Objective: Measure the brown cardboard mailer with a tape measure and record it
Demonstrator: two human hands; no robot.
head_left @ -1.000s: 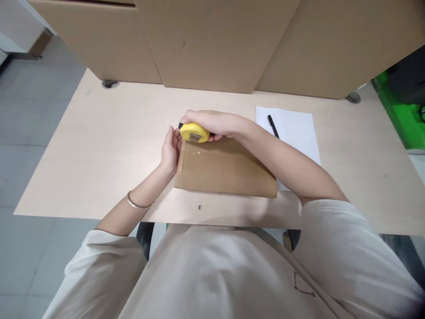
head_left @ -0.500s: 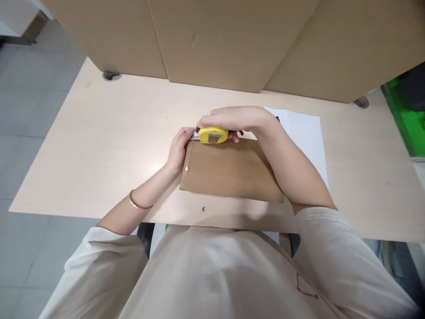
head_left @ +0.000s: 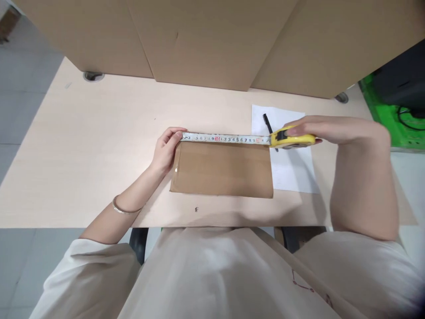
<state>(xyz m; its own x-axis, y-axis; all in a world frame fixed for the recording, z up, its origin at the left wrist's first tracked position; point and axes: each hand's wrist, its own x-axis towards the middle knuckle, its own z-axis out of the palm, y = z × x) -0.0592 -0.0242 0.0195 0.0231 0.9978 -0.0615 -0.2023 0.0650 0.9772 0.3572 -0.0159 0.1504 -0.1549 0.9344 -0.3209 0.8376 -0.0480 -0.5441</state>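
Note:
A brown cardboard box (head_left: 222, 170) lies on the light wooden table. Along its far edge stretches the white blade of a yellow tape measure (head_left: 294, 138), its printed numbers facing up. My left hand (head_left: 168, 148) pinches the blade's end at the box's far left corner, thumb on top. The yellow case sits just past the far right corner, gripped in my right hand (head_left: 307, 126), with the thumb by its black button. Under the case is a sheet of white paper (head_left: 292, 170), and a black pen (head_left: 267, 124) rests on it, partly covered by the tape.
Large cardboard panels (head_left: 206, 44) stand along the table's back edge. Round cable holes (head_left: 93, 76) show near the back corners. At the far right a dark object with a cable (head_left: 401, 88) sits on a green surface. A small dark mark (head_left: 196, 209) is near the front edge.
My right hand has moved right with the tape case, drawing the blade out along the box. My left hand stays at the left corner. The pen and more of the paper have come into sight.

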